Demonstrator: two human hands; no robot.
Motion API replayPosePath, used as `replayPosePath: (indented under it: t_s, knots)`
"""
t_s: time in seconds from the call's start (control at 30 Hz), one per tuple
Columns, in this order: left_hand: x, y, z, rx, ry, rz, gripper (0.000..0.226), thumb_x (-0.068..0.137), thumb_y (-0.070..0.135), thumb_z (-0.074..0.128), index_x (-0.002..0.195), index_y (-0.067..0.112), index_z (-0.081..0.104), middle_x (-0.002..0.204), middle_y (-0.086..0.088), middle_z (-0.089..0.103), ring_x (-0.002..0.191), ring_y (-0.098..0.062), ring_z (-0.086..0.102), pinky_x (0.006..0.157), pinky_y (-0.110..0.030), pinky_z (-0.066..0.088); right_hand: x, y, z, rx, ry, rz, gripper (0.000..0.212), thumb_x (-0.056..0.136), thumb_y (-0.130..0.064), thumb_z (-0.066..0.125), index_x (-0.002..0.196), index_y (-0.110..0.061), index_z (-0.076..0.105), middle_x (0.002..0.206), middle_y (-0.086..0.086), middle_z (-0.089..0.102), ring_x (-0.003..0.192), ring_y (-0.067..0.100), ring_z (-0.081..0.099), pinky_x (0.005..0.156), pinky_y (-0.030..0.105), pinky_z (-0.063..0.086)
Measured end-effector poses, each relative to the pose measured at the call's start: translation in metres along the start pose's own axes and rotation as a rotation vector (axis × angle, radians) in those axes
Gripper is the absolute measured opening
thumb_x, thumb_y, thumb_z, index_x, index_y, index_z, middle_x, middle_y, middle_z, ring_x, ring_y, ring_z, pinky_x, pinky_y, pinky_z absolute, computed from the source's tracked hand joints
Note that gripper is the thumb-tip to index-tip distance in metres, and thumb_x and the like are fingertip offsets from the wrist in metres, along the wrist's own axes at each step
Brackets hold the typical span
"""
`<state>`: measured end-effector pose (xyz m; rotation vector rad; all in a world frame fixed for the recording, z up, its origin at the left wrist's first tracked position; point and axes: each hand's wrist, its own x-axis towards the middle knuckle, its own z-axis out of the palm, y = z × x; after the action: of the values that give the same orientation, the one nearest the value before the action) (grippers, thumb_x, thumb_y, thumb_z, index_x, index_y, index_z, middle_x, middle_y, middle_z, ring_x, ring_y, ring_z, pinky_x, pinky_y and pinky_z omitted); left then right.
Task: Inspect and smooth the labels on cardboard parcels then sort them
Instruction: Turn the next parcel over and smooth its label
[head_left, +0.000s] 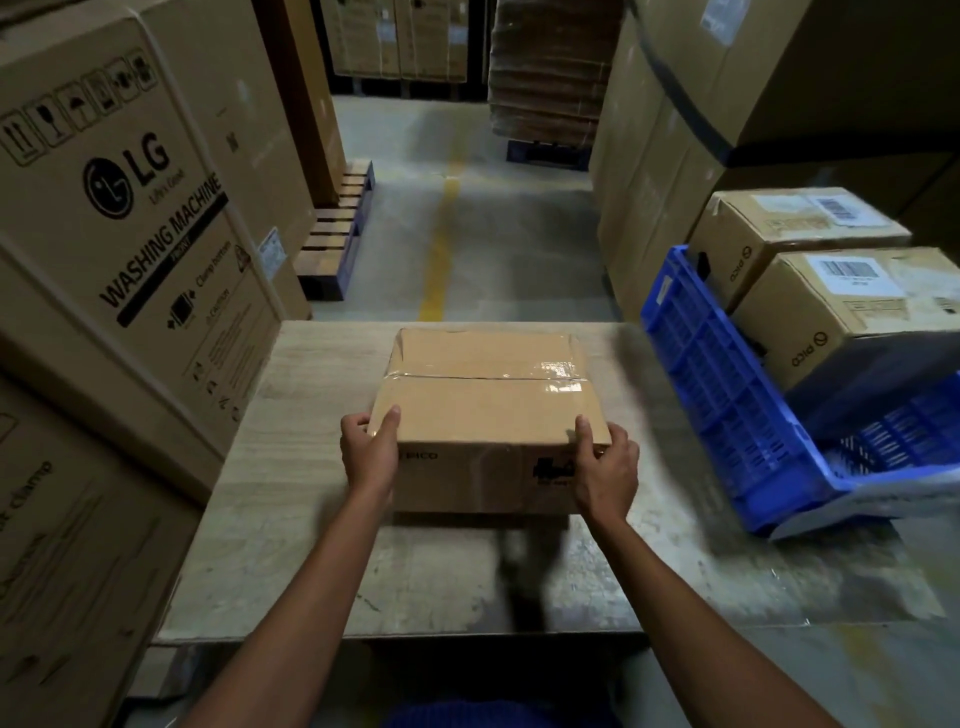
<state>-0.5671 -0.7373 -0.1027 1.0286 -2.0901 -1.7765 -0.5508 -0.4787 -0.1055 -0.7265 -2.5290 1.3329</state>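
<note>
A brown cardboard parcel sealed with clear tape stands on the worn table, its top face showing no label. My left hand grips its near left corner, thumb on top. My right hand grips the near right corner, thumb over the top edge, partly covering a black print on the front face. Two more parcels with white barcode labels, one behind and one in front, sit at the right.
A tilted blue plastic crate leans at the table's right side under the labelled parcels. Large washing machine cartons wall the left. Tall cartons stand on the right. A floor aisle with a yellow line runs ahead.
</note>
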Motion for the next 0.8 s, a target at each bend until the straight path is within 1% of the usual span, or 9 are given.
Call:
replayPosePath:
  t_s: [0.17,0.23,0.27,0.37,0.47,0.57,0.63,0.73,0.8]
  knots:
    - [-0.004,-0.03,-0.003,0.054,-0.043,-0.013,0.031,0.09,0.028,0.071,0.11,0.014,0.052,0.116,-0.009,0.062,0.103,-0.029,0.06,0.077,-0.03,0.04,-0.001,0.016,0.009,0.043,-0.044,0.156,0.05,0.096,-0.043,0.056,0.132,-0.009,0.053,0.125,0.014,0.051,0.098,0.028,0.056,0.085,0.038,0.046]
    - [-0.008,-0.036,-0.007,0.096,-0.088,0.008,0.035,0.09,0.026,0.072,0.117,0.011,0.054,0.12,-0.011,0.063,0.107,-0.028,0.061,0.079,-0.029,0.042,-0.005,0.021,0.016,-0.019,-0.018,0.137,0.055,0.096,-0.046,0.05,0.138,-0.01,0.047,0.134,0.016,0.051,0.113,0.033,0.056,0.101,0.051,0.044]
    - [-0.01,-0.037,-0.01,0.134,-0.097,0.057,0.037,0.09,0.024,0.072,0.12,0.009,0.055,0.123,-0.012,0.061,0.109,-0.027,0.06,0.082,-0.03,0.043,-0.008,0.022,0.021,-0.083,0.017,0.076,0.057,0.096,-0.045,0.048,0.14,-0.009,0.046,0.14,0.015,0.05,0.126,0.035,0.051,0.11,0.059,0.034]
    - [-0.018,-0.038,-0.014,0.392,-0.031,0.478,0.032,0.09,0.008,0.067,0.121,0.005,0.062,0.132,-0.014,0.055,0.117,-0.029,0.055,0.096,-0.035,0.045,-0.017,0.023,0.034,-0.361,0.063,-0.23,0.057,0.097,-0.04,0.042,0.145,-0.009,0.047,0.157,0.013,0.04,0.151,0.035,0.023,0.118,0.064,0.005]
    - [-0.02,-0.052,-0.01,0.552,-0.087,0.856,0.027,0.091,0.012,0.053,0.108,0.006,0.073,0.134,-0.018,0.061,0.131,-0.038,0.051,0.109,-0.048,0.041,-0.022,0.02,0.042,-0.562,0.016,-0.556,0.055,0.097,-0.04,0.036,0.141,-0.014,0.054,0.159,0.013,0.039,0.152,0.036,0.02,0.12,0.057,-0.011]
    - [-0.021,-0.064,-0.011,0.672,-0.186,0.924,0.038,0.096,0.028,0.045,0.116,0.01,0.072,0.138,-0.013,0.06,0.135,-0.033,0.049,0.115,-0.044,0.032,-0.03,0.011,0.053,-0.547,-0.088,-0.843,0.05,0.096,-0.03,0.039,0.139,-0.012,0.058,0.154,0.014,0.043,0.145,0.039,0.036,0.121,0.056,0.018]
    - [-0.021,-0.062,-0.015,0.743,-0.219,0.926,0.043,0.094,0.036,0.046,0.122,0.013,0.069,0.141,-0.011,0.058,0.136,-0.031,0.048,0.113,-0.045,0.034,-0.038,0.002,0.063,-0.526,-0.226,-0.954,0.054,0.096,-0.031,0.038,0.143,-0.01,0.053,0.155,0.014,0.042,0.146,0.037,0.035,0.116,0.053,0.034]
    - [-0.012,-0.053,-0.022,0.872,-0.261,0.951,0.052,0.087,0.043,0.051,0.127,0.013,0.065,0.142,-0.013,0.057,0.131,-0.033,0.052,0.106,-0.046,0.041,-0.047,-0.011,0.075,-0.602,-0.401,-1.053,0.061,0.097,-0.04,0.037,0.15,-0.011,0.043,0.159,0.013,0.038,0.149,0.034,0.029,0.118,0.05,0.031]
    - [-0.003,-0.049,-0.027,0.976,-0.273,0.943,0.059,0.083,0.044,0.061,0.133,0.012,0.06,0.147,-0.017,0.05,0.134,-0.035,0.048,0.109,-0.045,0.034,-0.049,-0.018,0.082,-0.687,-0.476,-1.069,0.067,0.093,-0.043,0.038,0.153,-0.012,0.037,0.161,0.013,0.033,0.151,0.033,0.026,0.121,0.05,0.027]
